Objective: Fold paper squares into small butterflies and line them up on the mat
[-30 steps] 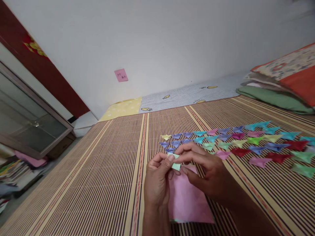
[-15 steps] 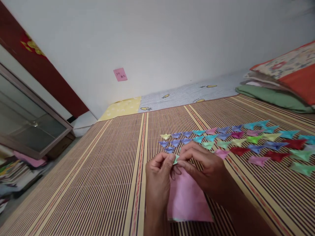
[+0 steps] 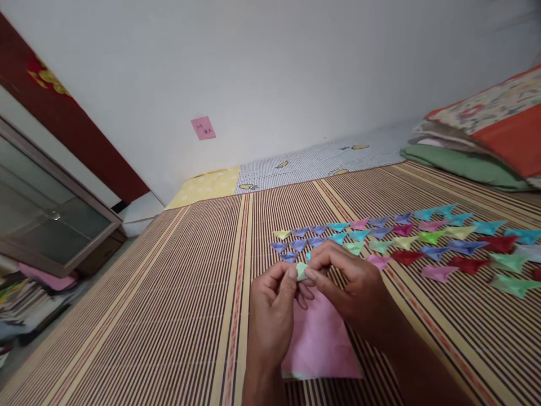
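Observation:
Between my two hands is a small pale green piece of folded paper point(image 3: 301, 272). My left hand point(image 3: 273, 307) pinches its left side with thumb and forefinger. On its right side, my right hand point(image 3: 349, 285) grips it between thumb and fingertips. Below the hands a stack of pink paper point(image 3: 323, 344) lies on the striped mat, partly covered by them. Beyond and to the right stand rows of small folded paper boats in many colours, among them a yellow one point(image 3: 282, 234), a dark red one point(image 3: 407, 257) and a pink one point(image 3: 439, 273).
The striped mat point(image 3: 169, 304) reaches back to a patterned cloth point(image 3: 291, 169) along the wall. Folded bedding point(image 3: 502, 135) is piled at the far right. A pink note point(image 3: 203, 128) sticks to the wall. At the left are a glass-fronted cabinet point(image 3: 51, 208) and stacked books point(image 3: 25, 299).
More of the pale green paper shows between my fingertips now, and its shape looks turned. Both hands keep their pinch. The whole view has shifted slightly.

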Tool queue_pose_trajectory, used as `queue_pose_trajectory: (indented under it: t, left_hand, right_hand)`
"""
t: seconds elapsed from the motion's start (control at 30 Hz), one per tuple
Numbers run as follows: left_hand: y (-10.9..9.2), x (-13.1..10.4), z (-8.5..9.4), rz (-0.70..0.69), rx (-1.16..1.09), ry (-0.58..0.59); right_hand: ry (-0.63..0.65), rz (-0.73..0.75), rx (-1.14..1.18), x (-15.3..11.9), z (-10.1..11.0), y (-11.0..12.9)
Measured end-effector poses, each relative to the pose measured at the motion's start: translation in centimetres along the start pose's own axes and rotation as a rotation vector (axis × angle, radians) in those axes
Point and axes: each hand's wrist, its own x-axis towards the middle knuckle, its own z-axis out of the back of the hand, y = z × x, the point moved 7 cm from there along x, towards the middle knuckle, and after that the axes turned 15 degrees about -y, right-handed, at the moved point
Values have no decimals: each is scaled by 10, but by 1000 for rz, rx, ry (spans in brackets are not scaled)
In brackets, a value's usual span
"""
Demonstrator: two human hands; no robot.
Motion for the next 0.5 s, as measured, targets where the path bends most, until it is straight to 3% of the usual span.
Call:
queue_pose_trajectory:
  t: [0.2,0.5]
  left_hand:
    - [8,3,2,84,-70,42]
    - [2,0,1,35,56,21]
  right_hand:
    - [41,15,-7,-2,0,-1]
    - [42,-117,-105,-3,-2,-8]
